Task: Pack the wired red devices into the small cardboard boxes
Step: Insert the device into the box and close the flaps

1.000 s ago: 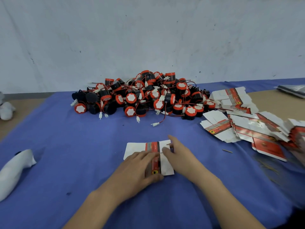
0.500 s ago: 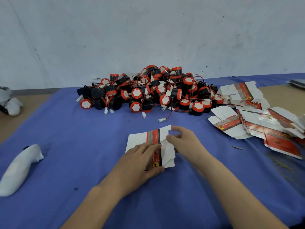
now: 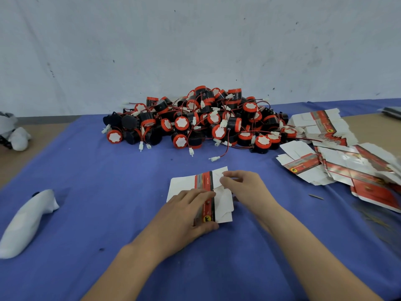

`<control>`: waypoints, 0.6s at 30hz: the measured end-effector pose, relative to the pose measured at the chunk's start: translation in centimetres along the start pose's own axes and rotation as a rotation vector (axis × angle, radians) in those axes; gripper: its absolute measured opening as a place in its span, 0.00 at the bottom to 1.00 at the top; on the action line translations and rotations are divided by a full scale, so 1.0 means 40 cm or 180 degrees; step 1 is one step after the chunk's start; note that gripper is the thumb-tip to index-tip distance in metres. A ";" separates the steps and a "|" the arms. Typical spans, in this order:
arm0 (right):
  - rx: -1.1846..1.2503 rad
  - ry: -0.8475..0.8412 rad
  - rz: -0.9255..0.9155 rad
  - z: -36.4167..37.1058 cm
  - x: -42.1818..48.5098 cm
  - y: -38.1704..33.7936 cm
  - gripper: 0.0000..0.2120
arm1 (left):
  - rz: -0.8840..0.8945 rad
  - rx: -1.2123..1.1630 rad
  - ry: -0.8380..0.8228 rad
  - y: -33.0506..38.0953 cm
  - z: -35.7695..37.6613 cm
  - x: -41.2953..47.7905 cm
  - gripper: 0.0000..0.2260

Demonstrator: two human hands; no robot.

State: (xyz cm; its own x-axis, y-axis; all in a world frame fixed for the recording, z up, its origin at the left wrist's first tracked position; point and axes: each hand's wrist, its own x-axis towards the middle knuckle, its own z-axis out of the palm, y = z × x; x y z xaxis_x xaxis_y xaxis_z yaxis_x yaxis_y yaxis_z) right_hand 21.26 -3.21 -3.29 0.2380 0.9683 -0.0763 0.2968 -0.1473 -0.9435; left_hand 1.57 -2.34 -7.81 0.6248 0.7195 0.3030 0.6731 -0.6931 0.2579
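Note:
A flat, unfolded small cardboard box (image 3: 184, 184), white with a red and black stripe, lies on the blue cloth in front of me. My left hand (image 3: 184, 216) presses flat on its left and lower part. My right hand (image 3: 245, 187) pinches a white flap at the box's right edge and lifts it off the cloth. A big heap of wired red and black devices (image 3: 201, 120) with white connectors sits farther back by the wall. A pile of flat box blanks (image 3: 338, 161) spreads out at the right.
The blue cloth (image 3: 108, 192) covers most of a tan table. A white cloth-like bundle (image 3: 26, 220) lies at the left, another white thing (image 3: 17, 137) at the far left edge. A grey wall stands right behind the heap.
My right hand has gone from lying on the box's right edge to pinching a flap and raising it. My left hand stays pressed on the box. The view has shifted slightly.

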 end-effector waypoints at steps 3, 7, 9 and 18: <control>-0.0168 0.0148 -0.0095 -0.003 -0.002 -0.006 0.04 | 0.0086 0.0120 0.0054 0.002 -0.004 0.001 0.30; -0.0505 0.0231 -0.0169 -0.004 -0.002 -0.007 0.04 | 0.0158 0.0284 0.0101 0.005 -0.007 0.003 0.31; -0.0517 0.0222 -0.0155 -0.006 -0.001 -0.007 0.04 | 0.0165 0.0307 0.0118 0.005 -0.005 0.004 0.31; 0.0375 -0.0268 0.0351 -0.018 -0.013 -0.022 0.07 | 0.0241 0.0106 0.0171 0.004 0.000 -0.001 0.27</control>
State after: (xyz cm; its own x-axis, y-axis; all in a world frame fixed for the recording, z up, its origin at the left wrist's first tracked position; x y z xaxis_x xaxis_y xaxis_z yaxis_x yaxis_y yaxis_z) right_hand 21.55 -3.74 -2.16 0.1835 0.9617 -0.2035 0.1617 -0.2337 -0.9588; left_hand 1.67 -2.48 -7.76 0.6529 0.6611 0.3696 0.6380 -0.7430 0.2020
